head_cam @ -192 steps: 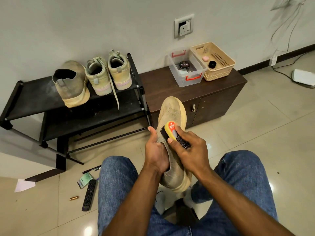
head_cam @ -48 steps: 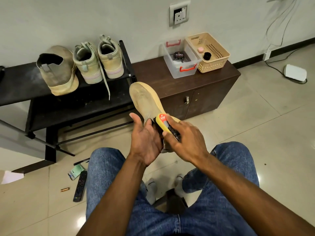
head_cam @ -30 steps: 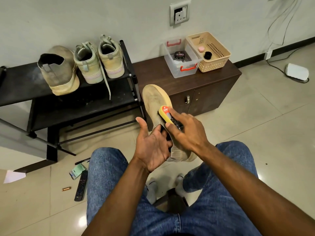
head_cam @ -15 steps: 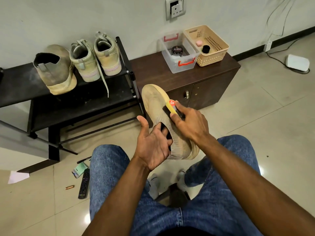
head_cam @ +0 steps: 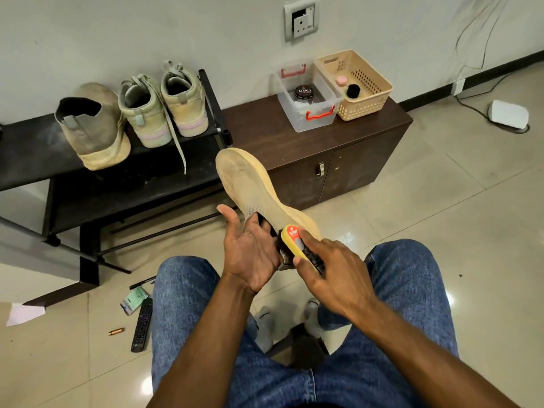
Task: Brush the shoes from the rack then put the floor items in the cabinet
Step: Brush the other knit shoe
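I sit with a tan suede boot (head_cam: pixel 250 189) held up over my knees, toe pointing away toward the rack. My left hand (head_cam: pixel 250 251) holds it from below, fingers tucked into the opening, palm and thumb showing. My right hand (head_cam: pixel 332 272) grips a yellow shoe brush (head_cam: pixel 294 242) against the boot's heel end. The black shoe rack (head_cam: pixel 35 145) carries the matching boot (head_cam: pixel 94 131) and a pair of pale green sneakers (head_cam: pixel 164 107). Beside the rack stands the brown cabinet (head_cam: pixel 347 160), doors closed.
On the floor at my left lie a black remote (head_cam: pixel 142 326), a green packet (head_cam: pixel 134 300), a pen (head_cam: pixel 142 282), a small copper battery (head_cam: pixel 116 331) and white paper (head_cam: pixel 25 313). A clear box (head_cam: pixel 309 113) and beige basket (head_cam: pixel 362 98) sit on the cabinet. A white device (head_cam: pixel 507 114) lies right.
The brush has slid from the boot's middle back down to its heel end. The boot has tipped so that more of its toe points up and away.
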